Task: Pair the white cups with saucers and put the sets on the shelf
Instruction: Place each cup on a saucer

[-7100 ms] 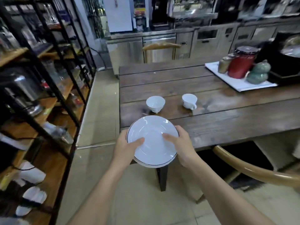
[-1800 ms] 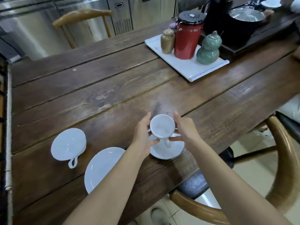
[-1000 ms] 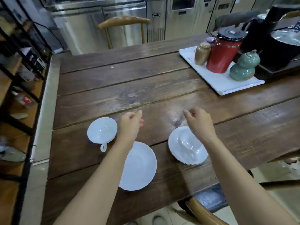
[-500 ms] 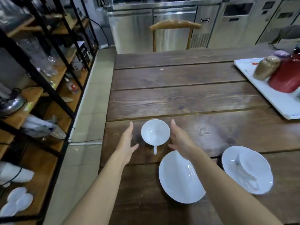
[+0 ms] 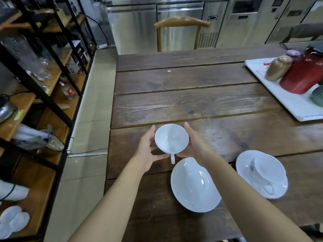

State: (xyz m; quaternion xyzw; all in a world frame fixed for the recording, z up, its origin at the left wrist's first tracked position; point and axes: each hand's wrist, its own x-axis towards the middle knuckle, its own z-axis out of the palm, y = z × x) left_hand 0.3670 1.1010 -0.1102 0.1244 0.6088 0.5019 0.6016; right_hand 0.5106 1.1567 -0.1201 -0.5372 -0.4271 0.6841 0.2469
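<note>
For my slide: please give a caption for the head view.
Both hands hold a white cup above the table, beside an empty saucer.

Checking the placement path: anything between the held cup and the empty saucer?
Nothing visible. Both hands, left hand and right hand, hold the cup just beyond the empty saucer; only the right forearm crosses the saucer's right edge.

I see one white cup upright, handle toward me; empty saucer just beside; second cup on its saucer right
</note>
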